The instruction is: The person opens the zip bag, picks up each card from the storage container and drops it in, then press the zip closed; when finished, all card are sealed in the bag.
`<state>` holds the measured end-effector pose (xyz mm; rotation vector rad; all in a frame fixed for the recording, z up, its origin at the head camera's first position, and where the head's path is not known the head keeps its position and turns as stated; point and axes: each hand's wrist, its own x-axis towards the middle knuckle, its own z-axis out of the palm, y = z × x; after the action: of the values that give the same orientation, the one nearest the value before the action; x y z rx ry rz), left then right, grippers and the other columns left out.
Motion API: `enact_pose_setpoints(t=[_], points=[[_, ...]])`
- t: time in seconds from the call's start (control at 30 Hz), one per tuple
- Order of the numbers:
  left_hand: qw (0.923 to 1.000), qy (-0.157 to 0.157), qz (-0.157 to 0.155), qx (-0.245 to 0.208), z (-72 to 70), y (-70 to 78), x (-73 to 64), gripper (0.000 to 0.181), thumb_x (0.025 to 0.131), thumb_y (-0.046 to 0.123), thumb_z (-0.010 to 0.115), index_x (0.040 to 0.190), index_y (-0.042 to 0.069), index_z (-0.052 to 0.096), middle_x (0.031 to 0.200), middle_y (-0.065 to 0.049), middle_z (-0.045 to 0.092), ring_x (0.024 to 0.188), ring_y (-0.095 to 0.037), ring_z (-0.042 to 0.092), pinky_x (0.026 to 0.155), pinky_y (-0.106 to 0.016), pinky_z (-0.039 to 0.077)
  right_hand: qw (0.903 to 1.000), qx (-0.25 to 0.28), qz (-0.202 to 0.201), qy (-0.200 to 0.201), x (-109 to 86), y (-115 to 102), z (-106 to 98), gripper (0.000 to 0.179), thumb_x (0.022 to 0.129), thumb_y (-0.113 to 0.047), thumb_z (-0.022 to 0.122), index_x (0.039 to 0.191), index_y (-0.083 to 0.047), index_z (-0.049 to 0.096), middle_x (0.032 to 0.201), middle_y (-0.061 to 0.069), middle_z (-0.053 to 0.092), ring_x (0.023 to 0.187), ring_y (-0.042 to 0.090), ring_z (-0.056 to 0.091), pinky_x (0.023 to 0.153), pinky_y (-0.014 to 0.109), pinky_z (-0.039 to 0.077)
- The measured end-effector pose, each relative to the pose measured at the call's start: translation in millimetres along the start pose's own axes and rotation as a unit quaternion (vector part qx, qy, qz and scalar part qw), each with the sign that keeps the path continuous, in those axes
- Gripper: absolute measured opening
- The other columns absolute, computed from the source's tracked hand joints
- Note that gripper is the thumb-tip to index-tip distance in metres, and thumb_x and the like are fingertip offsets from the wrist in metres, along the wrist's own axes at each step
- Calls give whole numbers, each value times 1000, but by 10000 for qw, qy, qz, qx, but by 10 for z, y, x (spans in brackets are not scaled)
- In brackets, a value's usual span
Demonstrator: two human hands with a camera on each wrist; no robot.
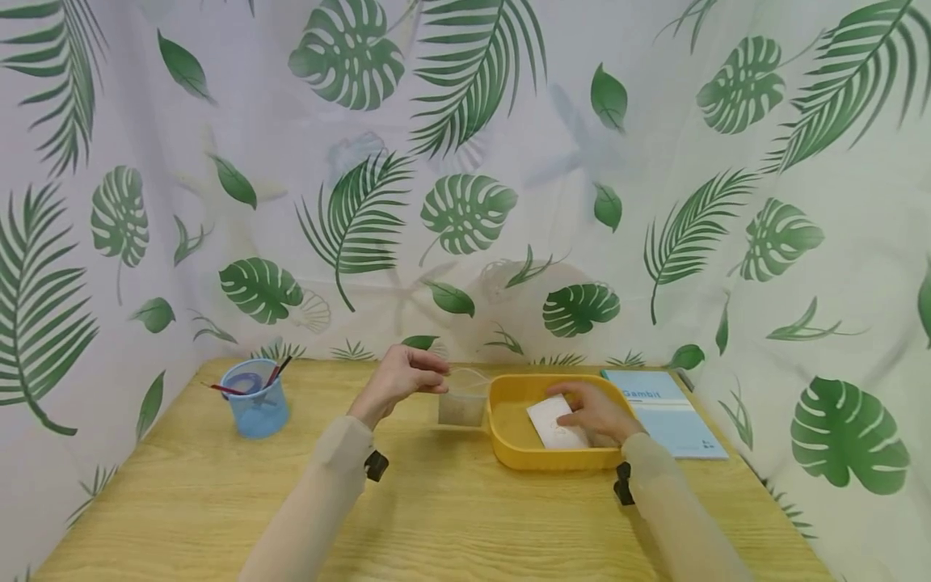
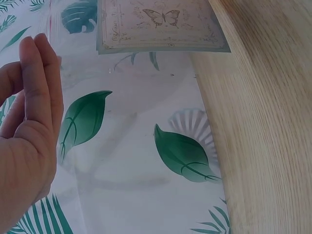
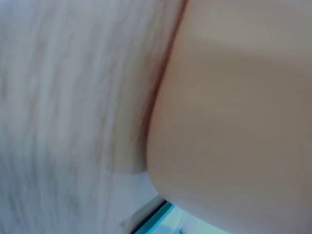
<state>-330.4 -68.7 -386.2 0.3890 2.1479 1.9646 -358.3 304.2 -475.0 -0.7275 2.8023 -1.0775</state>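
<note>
My left hand (image 1: 400,380) pinches the top edge of a clear plastic bag (image 1: 465,381), which hangs just left of the yellow basket (image 1: 509,459). In the left wrist view, a card (image 2: 163,31) with a butterfly print shows in the lower part of the bag, and the fingers (image 2: 39,87) are pressed together at its edge. My right hand (image 1: 600,411) reaches into the basket and grips a white card (image 1: 551,420), thumb over its face. The right wrist view is mostly filled by a blurred tan surface, and the right hand is hidden there.
A light blue notebook (image 1: 680,420) marked "Gambit" lies right of the basket, partly behind it. At the left stands a blue mesh pen cup (image 1: 260,416) with pens and a roll of tape. A leaf-patterned curtain (image 1: 465,267) encloses the wooden table (image 1: 436,517).
</note>
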Motion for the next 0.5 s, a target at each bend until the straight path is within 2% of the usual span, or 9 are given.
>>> enact_pose_setpoints(t=[0.1,0.23,0.4,0.5], points=[[10000,-21,19,40,-5,10,4,26,88,-7,67,113,-9,69,113,-26,68,74,-12,71,82,-36,62,9997,34,222,129,1,-18,-38,49,87,-10,75,132,-3,59,135,18,58,109,32,61,94,50,55],[9999,-38,26,90,-6,15,5,26,88,-6,67,114,-8,69,114,-26,68,74,-12,72,86,-40,61,9982,132,523,275,-11,-77,-71,52,88,-17,75,135,-5,57,134,17,58,116,34,56,101,52,51],[10000,21,-49,79,-1,19,2,26,88,-6,67,114,-8,69,114,-25,69,74,-12,72,83,-36,62,9943,572,837,322,-17,-160,-93,54,89,-21,74,137,-7,54,121,18,60,99,25,62,79,42,60],[9999,16,-111,65,4,25,4,27,88,-6,67,115,-7,69,114,-24,69,74,-12,71,84,-37,62,9913,1002,784,337,-6,-192,-101,55,90,-19,72,139,-4,50,118,21,60,89,21,65,69,38,61]])
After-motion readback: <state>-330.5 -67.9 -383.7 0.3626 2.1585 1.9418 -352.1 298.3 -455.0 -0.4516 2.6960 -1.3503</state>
